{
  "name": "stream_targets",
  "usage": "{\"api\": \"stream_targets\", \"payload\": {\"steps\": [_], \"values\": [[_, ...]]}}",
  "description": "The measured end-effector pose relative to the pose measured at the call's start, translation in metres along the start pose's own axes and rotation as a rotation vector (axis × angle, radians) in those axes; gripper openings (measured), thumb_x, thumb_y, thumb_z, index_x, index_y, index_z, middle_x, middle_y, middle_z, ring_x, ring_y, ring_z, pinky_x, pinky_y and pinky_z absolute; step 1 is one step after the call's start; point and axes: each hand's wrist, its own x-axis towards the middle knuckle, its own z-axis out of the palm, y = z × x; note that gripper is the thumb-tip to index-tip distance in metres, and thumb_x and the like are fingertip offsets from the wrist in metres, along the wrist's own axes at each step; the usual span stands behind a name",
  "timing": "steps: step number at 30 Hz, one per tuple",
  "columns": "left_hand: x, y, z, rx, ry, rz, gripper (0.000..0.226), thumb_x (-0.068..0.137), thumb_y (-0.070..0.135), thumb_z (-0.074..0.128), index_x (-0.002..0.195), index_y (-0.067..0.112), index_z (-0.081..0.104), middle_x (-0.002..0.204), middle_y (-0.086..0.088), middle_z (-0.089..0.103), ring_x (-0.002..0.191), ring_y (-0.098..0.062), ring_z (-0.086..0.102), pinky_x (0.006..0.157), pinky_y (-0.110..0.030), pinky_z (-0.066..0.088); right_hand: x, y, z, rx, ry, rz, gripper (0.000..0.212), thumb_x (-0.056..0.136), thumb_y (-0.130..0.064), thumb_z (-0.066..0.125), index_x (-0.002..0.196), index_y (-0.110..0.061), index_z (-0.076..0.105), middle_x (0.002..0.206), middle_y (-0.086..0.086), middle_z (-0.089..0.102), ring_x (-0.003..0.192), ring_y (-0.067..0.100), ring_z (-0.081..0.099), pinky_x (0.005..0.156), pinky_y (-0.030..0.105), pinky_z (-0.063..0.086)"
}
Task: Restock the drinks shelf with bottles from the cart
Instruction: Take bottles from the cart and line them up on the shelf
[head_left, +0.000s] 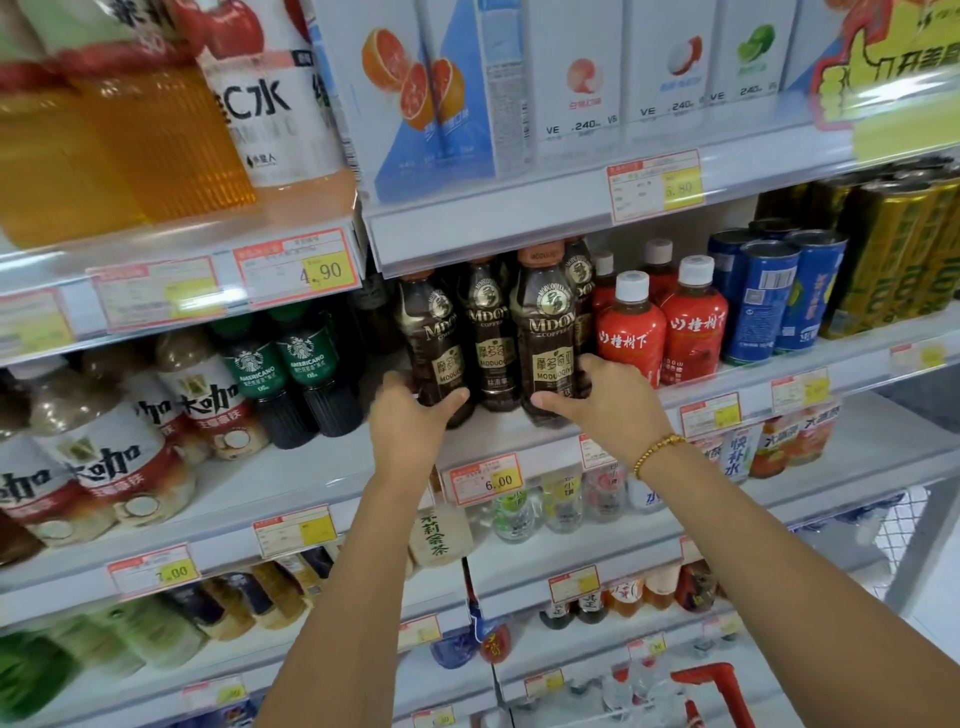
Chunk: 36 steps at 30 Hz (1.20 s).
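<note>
Standing on the shelf (519, 431), three coffee bottles are being handled: the left bottle (434, 343) is being gripped at its base by the left hand (410, 415), the middle bottle (493, 338) is being left untouched, and the right bottle (550, 338) is being clasped by the right hand (608, 395).

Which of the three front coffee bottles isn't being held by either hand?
The middle coffee bottle; the left hand grips its left neighbour, the right hand its right.

Red cart (714, 686) cut off below.
</note>
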Motion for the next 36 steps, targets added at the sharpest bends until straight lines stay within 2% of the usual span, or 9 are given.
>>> {"api": "stream_targets", "payload": {"steps": [5,8,13,18,23,27,30,33,36], "values": [[0.011,-0.004,-0.01,-0.051,-0.1,0.066,0.046,0.072,0.027,0.08,0.109,0.006,0.062,0.104,-0.006,0.07,0.091,-0.015,0.062,0.072,-0.022,0.041,-0.001,-0.001,-0.001,0.005,-0.011,-0.004,0.053,0.077,-0.056,0.065,0.103,-0.01,0.06,0.091,0.005,0.071,0.081,0.021,0.065,0.07,0.035,0.055],[0.016,-0.007,-0.013,-0.065,-0.16,0.092,0.046,0.072,0.024,0.08,0.111,0.006,0.063,0.109,-0.007,0.069,0.09,-0.012,0.059,0.077,-0.023,0.043,-0.001,-0.002,-0.001,0.005,-0.012,-0.003,0.053,0.077,-0.055,0.065,0.103,-0.01,0.06,0.093,0.005,0.071,0.082,0.021,0.065,0.07,0.035,0.054],[0.016,-0.011,-0.015,-0.084,-0.194,0.111,0.049,0.072,0.025,0.079,0.115,0.009,0.061,0.111,-0.005,0.069,0.098,-0.014,0.063,0.086,-0.027,0.049,-0.002,-0.003,0.0,0.03,-0.02,0.006,0.052,0.078,-0.052,0.066,0.106,-0.009,0.06,0.097,0.005,0.071,0.087,0.022,0.065,0.074,0.035,0.055],[0.008,-0.009,-0.014,-0.06,-0.152,0.132,0.045,0.075,0.025,0.077,0.114,0.01,0.062,0.108,-0.004,0.069,0.097,-0.015,0.064,0.081,-0.026,0.049,-0.003,-0.005,0.002,0.012,-0.012,0.019,0.048,0.079,-0.051,0.065,0.103,-0.009,0.06,0.096,0.006,0.071,0.085,0.023,0.065,0.071,0.032,0.052],[-0.003,-0.001,-0.014,0.051,-0.133,0.151,0.034,0.081,0.022,0.071,0.109,0.004,0.064,0.105,-0.01,0.069,0.087,-0.016,0.06,0.072,-0.022,0.042,-0.005,-0.007,0.001,0.018,-0.016,0.036,0.049,0.078,-0.05,0.066,0.102,-0.008,0.059,0.096,0.007,0.07,0.087,0.024,0.065,0.071,0.032,0.051],[-0.016,-0.006,-0.017,0.071,-0.128,0.153,0.028,0.08,0.013,0.07,0.107,0.005,0.065,0.1,-0.012,0.071,0.088,-0.023,0.066,0.072,-0.025,0.047,-0.001,-0.015,0.0,0.021,-0.004,0.07,0.06,0.074,-0.053,0.069,0.107,-0.006,0.054,0.102,0.01,0.068,0.093,0.029,0.064,0.078,0.041,0.054],[-0.022,-0.008,-0.019,0.055,-0.151,0.165,0.026,0.078,0.008,0.066,0.104,0.006,0.066,0.092,-0.012,0.072,0.082,-0.025,0.067,0.07,-0.03,0.052,0.004,-0.024,0.001,0.039,0.025,0.097,0.069,0.071,-0.055,0.071,0.113,-0.004,0.049,0.104,0.014,0.066,0.095,0.031,0.063,0.079,0.042,0.054],[-0.021,-0.009,-0.022,0.048,-0.18,0.16,0.026,0.078,0.004,0.061,0.104,0.005,0.066,0.094,-0.011,0.072,0.082,-0.026,0.067,0.072,-0.034,0.054,0.006,-0.029,0.003,0.042,0.04,0.126,0.076,0.071,-0.055,0.071,0.12,-0.002,0.046,0.106,0.015,0.065,0.096,0.033,0.063,0.079,0.044,0.054],[-0.014,-0.01,-0.027,0.034,-0.201,0.125,0.031,0.081,-0.007,0.05,0.106,0.003,0.066,0.091,-0.009,0.069,0.079,-0.022,0.064,0.067,-0.021,0.048,0.004,-0.029,0.006,0.027,0.05,0.129,0.074,0.073,-0.054,0.07,0.118,-0.001,0.046,0.105,0.016,0.065,0.094,0.034,0.063,0.077,0.044,0.054]]}}
